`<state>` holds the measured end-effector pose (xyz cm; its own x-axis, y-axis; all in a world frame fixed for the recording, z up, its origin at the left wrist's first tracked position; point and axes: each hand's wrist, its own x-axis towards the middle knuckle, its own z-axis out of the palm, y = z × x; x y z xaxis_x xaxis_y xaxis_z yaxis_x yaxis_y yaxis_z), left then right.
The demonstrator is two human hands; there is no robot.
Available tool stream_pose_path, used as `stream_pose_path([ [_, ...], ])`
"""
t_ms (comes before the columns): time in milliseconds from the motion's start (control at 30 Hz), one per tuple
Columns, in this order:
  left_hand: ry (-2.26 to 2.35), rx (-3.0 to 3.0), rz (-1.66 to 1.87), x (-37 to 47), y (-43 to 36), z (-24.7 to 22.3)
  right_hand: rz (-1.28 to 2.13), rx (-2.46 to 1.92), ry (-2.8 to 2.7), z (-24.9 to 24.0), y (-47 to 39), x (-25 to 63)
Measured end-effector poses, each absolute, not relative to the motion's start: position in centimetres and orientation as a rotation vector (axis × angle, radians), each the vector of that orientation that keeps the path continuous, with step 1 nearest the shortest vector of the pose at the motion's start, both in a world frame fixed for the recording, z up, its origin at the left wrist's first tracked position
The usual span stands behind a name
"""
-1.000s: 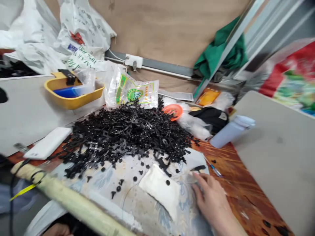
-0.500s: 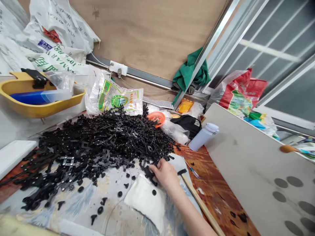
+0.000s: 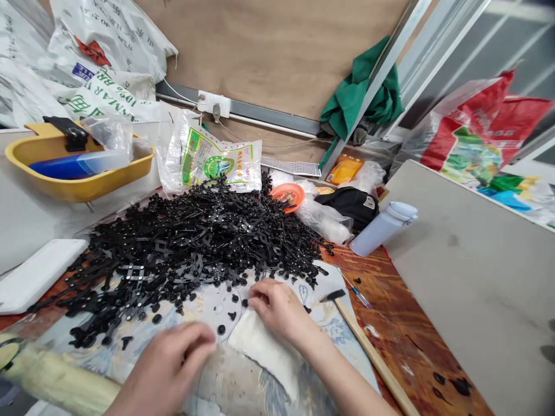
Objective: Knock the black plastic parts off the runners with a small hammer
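My left hand is over the patterned sheet at the bottom centre, its fingers curled and thumb near the forefinger; whatever it may hold is too small to make out. My right hand is at the upper edge of a white cloth, fingers bent together beside a small black round piece; its fingertips hide anything between them. Beyond both hands lies a large heap of black plastic parts. Loose black pieces are scattered between the heap and my hands.
A hammer lies right of my right arm, near a pen. Farther back are a pale bottle, an orange dish and plastic bags. A yellow tray and white box are at left.
My left hand has come into view from below. My right hand has drawn back from the heap's edge to the cloth. The view has shifted slightly.
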<state>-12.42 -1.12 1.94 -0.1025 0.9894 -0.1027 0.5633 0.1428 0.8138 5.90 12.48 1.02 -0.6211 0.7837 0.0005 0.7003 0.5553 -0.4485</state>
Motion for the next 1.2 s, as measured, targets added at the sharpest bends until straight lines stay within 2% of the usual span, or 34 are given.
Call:
stream_pose_path([
  [133,1.907,1.791,0.5,-10.9,4.3,1.7,0.617,-1.168,-2.605,0.7,13.0,4.1],
  [233,1.903,1.822,0.43,-10.1,5.8,1.0,0.608,-1.179,-2.581,1.3,12.6,5.1],
  [467,1.865,1.817,0.46,-10.1,6.2,0.0,0.569,-1.114,-2.664,2.2,8.3,9.9],
  [800,1.901,1.691,0.54,-11.1,6.2,-0.9,0.598,-1.035,-2.666,0.8,13.2,2.8],
  [933,1.875,1.561,0.701,-10.7,4.8,-0.1,0.614,-1.142,-2.584,1.2,13.4,6.1],
  [1033,1.695,1.56,0.814,-8.6,3.7,0.6,0.62,-1.209,-2.538,1.6,12.1,8.9],
  [1200,1.642,2.024,0.545,-5.5,3.1,-0.3,0.586,-1.292,-2.467,0.7,10.0,9.7],
])
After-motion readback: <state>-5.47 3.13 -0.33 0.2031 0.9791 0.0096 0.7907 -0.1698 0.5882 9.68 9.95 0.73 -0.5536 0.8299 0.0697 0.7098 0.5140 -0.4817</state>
